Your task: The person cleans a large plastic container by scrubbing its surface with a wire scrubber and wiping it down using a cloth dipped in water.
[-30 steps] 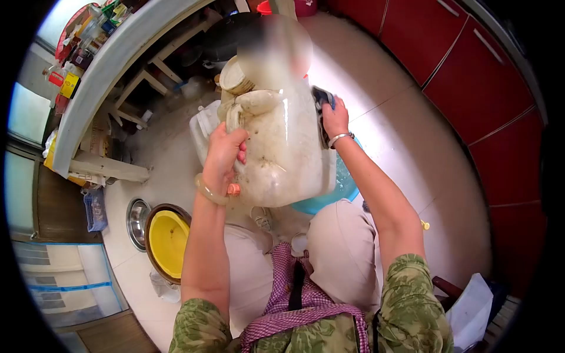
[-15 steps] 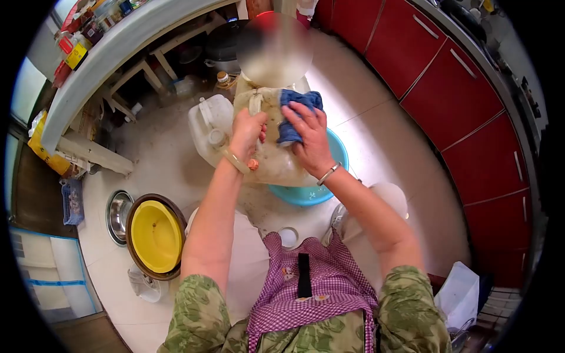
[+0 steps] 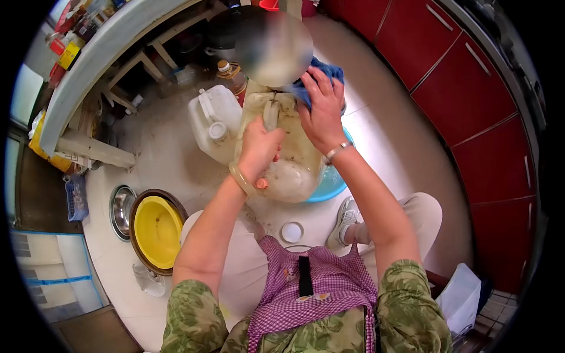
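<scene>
Blue cloth (image 3: 332, 72) under splayed right hand (image 3: 321, 112), left hand (image 3: 262, 147) clamped on grimy jug's (image 3: 294, 173) handle (image 3: 271, 115)

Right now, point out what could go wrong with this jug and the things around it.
The jug might twist or slip, since the left hand grips its handle while the right hand holds the blue cloth at its side. It could also knock the basin it overlaps. The round white piece on the floor might get kicked by the nearby shoe.
</scene>
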Demonstrator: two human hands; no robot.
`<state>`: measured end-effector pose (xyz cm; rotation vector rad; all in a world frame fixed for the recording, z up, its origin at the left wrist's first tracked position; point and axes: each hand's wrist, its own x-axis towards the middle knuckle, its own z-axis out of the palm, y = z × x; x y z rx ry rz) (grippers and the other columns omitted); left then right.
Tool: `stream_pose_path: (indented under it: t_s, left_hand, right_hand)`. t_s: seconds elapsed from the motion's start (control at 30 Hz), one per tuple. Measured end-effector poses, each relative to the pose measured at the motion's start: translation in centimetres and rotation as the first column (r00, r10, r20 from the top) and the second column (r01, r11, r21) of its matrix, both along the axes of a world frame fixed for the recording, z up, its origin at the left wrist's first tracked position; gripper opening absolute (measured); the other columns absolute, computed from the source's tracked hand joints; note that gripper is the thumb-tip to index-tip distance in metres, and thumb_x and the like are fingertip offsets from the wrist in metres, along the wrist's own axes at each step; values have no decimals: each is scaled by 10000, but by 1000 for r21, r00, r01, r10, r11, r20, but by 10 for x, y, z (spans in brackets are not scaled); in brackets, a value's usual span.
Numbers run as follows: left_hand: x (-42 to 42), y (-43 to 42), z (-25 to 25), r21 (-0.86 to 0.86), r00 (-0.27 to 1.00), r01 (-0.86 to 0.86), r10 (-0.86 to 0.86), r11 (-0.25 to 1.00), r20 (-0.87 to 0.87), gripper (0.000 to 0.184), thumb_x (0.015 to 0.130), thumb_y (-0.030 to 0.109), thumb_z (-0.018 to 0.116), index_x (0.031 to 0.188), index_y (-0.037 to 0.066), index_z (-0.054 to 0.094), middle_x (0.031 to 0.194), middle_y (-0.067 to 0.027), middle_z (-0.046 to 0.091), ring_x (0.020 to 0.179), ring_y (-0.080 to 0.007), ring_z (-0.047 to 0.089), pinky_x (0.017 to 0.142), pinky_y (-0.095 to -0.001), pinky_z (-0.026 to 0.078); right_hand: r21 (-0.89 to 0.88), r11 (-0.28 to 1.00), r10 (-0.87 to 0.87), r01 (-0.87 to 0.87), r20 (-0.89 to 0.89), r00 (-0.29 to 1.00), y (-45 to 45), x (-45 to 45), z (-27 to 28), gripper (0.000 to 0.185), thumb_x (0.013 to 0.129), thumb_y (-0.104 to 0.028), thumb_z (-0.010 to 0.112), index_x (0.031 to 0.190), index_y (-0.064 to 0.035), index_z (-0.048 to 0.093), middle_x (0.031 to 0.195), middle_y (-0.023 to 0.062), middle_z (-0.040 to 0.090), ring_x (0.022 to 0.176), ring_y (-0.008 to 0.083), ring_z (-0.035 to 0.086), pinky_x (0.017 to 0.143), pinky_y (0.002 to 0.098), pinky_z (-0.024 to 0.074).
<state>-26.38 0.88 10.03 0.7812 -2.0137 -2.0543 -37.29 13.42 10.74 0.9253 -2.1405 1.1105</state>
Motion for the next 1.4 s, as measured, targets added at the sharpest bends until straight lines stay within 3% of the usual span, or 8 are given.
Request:
stream_pose_path:
  t_s: [0.17, 0.27, 0.5, 0.83, 0.87, 1.0, 1.17, 1.4]
  left_hand:
    - [5, 7, -2, -12, 999, 14, -14, 1000, 49, 222, 830, 77, 634, 1017, 7, 538, 673, -42, 541, 472, -115, 488, 378, -282, 409]
    - [11, -1, -4, 10, 999, -11, 11, 1000, 46, 222, 843, 74, 635, 1041, 21, 552, 672, -25, 535, 464, -96, 470, 386, -262, 407]
    - [21, -42, -4, 69, 997, -23, 17, 997, 81, 135, 892, 76, 617, 1010, 56, 553, 619, 11, 511, 422, -74, 441, 401, -233, 392]
    - [19, -50, 6, -42, 979, -68, 75, 997, 190, 83, 938, 101, 578, 995, 103, 518, 591, 33, 472, 396, -54, 396, 396, -211, 354]
    - [17, -50, 5, -44, 980, -67, 74, 997, 186, 82, 939, 102, 578, 994, 102, 518, 591, 33, 471, 397, -53, 397, 396, -210, 356]
    - [19, -53, 7, -64, 977, -81, 92, 995, 195, 81, 937, 103, 578, 990, 97, 516, 594, 34, 472, 397, -52, 397, 396, -212, 361]
    - [18, -53, 3, -61, 977, -82, 92, 995, 191, 83, 916, 89, 584, 970, 85, 521, 596, 29, 481, 395, -59, 402, 394, -219, 365]
    - [22, -58, 2, -16, 988, -46, 48, 999, 144, 90, 898, 65, 592, 958, 72, 525, 577, 18, 485, 387, -73, 416, 392, -236, 387]
  right_hand:
    - [-21, 995, -95, 98, 108, 990, -1, -82, -30, 371, 839, -173, 637, 1181, -31, 630, 1288, 196, 582, 1181, 381, 518, 1027, 463, 393]
    - [-96, 978, -66, 187, 704, 707, 12, -124, -87, 336, 881, -215, 606, 1130, 8, 632, 1217, 245, 605, 1107, 439, 554, 953, 487, 438]
    - [36, 895, -331, 444, 722, 608, 58, -60, -298, 304, 930, -189, 556, 1146, 14, 619, 1072, 242, 610, 1011, 446, 574, 908, 482, 465]
    - [673, 719, -553, -171, 704, 446, 116, -9, -436, 612, 800, -353, 714, 1383, -259, 554, 1626, 121, 178, 1373, 513, 288, 1117, 608, 325]
    - [765, 641, -592, -57, 540, 597, 114, -9, -449, 518, 815, -323, 682, 1309, -190, 602, 1470, 177, 447, 1246, 425, 503, 981, 557, 470]
    - [136, 824, -143, 549, 989, -31, 132, -50, -475, 356, 846, -250, 598, 1163, -105, 665, 889, 84, 650, 746, 232, 638, 590, 392, 513]
    - [-326, 643, 222, 693, 945, 238, 115, -36, -278, 340, 877, -178, 555, 1165, -49, 681, 730, -21, 569, 511, 70, 438, 408, 263, 346]
    - [-253, 967, 76, 0, 292, 953, 41, 24, -112, 316, 825, -153, 658, 1107, -11, 645, 1150, 140, 596, 1008, 364, 547, 885, 432, 466]
